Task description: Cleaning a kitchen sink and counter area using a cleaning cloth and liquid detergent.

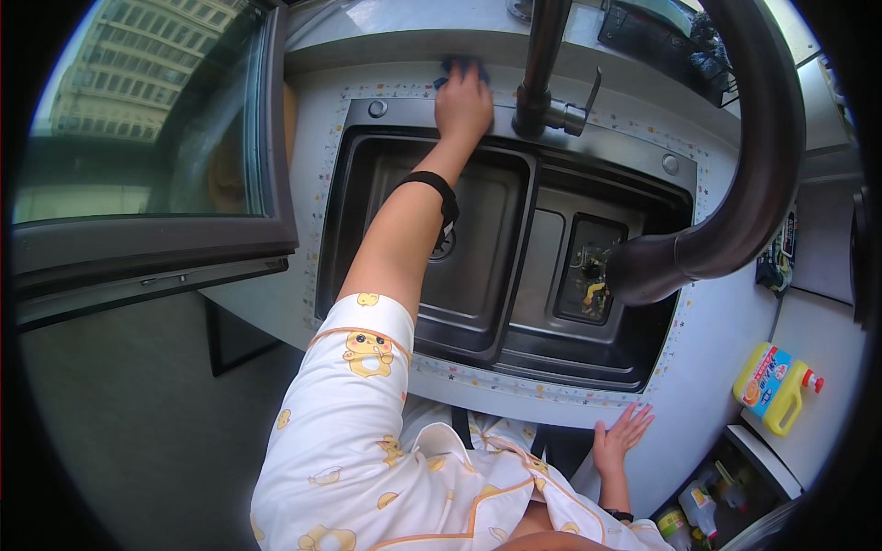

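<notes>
My left hand (463, 103) reaches to the back of the white countertop (716, 358) and presses on a dark blue cloth (451, 67), just left of the faucet (534, 103). Most of the cloth is hidden under the fingers. Below that arm lies the left basin of a dark double sink (475, 234). My right hand (620, 437) rests with spread fingers on the counter's front edge, near the sink's front right corner, holding nothing. Food scraps (594, 282) lie in the recessed part of the right basin.
An opened window sash (282, 206) juts in from the left. A thick dark curved pipe (765, 172) arches over the right basin. A yellow detergent bottle (768, 389) is at the right. Behind the faucet, a black wire basket (637, 38) stands on the ledge. Bottles (699, 506) sit in an open compartment.
</notes>
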{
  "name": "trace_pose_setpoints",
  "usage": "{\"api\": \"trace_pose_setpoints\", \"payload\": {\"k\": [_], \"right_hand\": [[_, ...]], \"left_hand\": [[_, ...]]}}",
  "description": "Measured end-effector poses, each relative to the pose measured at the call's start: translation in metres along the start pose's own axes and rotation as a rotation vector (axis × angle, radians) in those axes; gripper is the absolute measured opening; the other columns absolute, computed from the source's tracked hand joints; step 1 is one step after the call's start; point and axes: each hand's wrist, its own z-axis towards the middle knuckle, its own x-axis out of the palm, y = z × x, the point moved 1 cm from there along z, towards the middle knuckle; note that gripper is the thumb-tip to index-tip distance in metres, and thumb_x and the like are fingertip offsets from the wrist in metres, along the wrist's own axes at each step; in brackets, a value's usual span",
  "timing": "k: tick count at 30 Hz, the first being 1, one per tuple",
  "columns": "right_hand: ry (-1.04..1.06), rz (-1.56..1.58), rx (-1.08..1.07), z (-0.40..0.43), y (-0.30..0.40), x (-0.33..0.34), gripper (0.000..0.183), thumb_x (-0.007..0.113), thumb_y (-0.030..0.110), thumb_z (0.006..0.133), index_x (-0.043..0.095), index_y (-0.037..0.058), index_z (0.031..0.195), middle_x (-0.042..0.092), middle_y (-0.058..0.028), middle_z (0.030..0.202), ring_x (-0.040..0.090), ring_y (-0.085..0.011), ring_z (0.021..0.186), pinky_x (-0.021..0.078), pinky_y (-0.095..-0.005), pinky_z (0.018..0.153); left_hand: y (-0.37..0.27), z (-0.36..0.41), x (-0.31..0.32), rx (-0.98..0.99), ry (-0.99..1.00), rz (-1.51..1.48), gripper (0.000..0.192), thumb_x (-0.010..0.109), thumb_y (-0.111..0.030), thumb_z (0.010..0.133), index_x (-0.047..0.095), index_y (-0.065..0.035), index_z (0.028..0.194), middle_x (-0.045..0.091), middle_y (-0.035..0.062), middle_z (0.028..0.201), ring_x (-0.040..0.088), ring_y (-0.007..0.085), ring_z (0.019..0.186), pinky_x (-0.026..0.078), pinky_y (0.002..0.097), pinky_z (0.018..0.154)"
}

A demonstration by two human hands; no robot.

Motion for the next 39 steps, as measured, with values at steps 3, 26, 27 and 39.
{"api": "trace_pose_setpoints", "payload": {"k": [3, 26, 27, 39], "right_hand": [[-0.003, -0.014, 0.006, -0.001, 0.002, -0.001, 0.087, 0.058, 0.038, 0.091, 0.011, 0.0051, 0.157, -0.005, -0.0248, 0.162, -0.008, -0.0487, 0.148, 0.001, -0.0601, 0.116], [-0.035, -0.019, 0.005, 0.001, 0.006, -0.002, 0.086, 0.058, 0.039, 0.092, 0.013, 0.0038, 0.157, -0.003, -0.0274, 0.162, -0.007, -0.05, 0.147, 0.001, -0.0598, 0.117], [-0.039, -0.012, -0.006, 0.0, 0.006, -0.002, 0.086, 0.058, 0.04, 0.092, 0.012, 0.004, 0.157, -0.004, -0.0273, 0.162, -0.007, -0.0498, 0.148, 0.0009, -0.0596, 0.117], [-0.065, -0.024, -0.019, -0.002, 0.005, 0.004, 0.085, 0.057, 0.039, 0.093, 0.013, 0.0042, 0.157, -0.004, -0.0269, 0.162, -0.007, -0.0497, 0.148, 0.0021, -0.0603, 0.116]], "left_hand": [[-0.032, -0.008, 0.001, 0.215, 0.113, -0.136, 0.038, 0.057, -0.019, 0.089, 0.061, -0.0124, 0.126, 0.057, 0.0214, 0.132, 0.064, 0.0417, 0.098, 0.053, 0.0469, 0.085], [-0.083, -0.119, -0.093, 0.023, 0.426, -0.867, 0.047, 0.065, -0.013, 0.081, 0.063, -0.0051, 0.127, 0.065, 0.02, 0.123, 0.064, 0.0303, 0.114, 0.047, 0.0332, 0.099], [-0.078, -0.114, -0.103, -0.072, 0.417, -0.886, 0.046, 0.064, -0.013, 0.082, 0.063, -0.0043, 0.128, 0.066, 0.0181, 0.122, 0.065, 0.0262, 0.112, 0.048, 0.0313, 0.096], [0.086, -0.075, -0.11, -0.349, -0.03, 0.101, 0.038, 0.058, -0.021, 0.086, 0.061, -0.001, 0.118, 0.065, 0.0213, 0.112, 0.064, 0.0427, 0.094, 0.053, 0.0497, 0.084]]}}
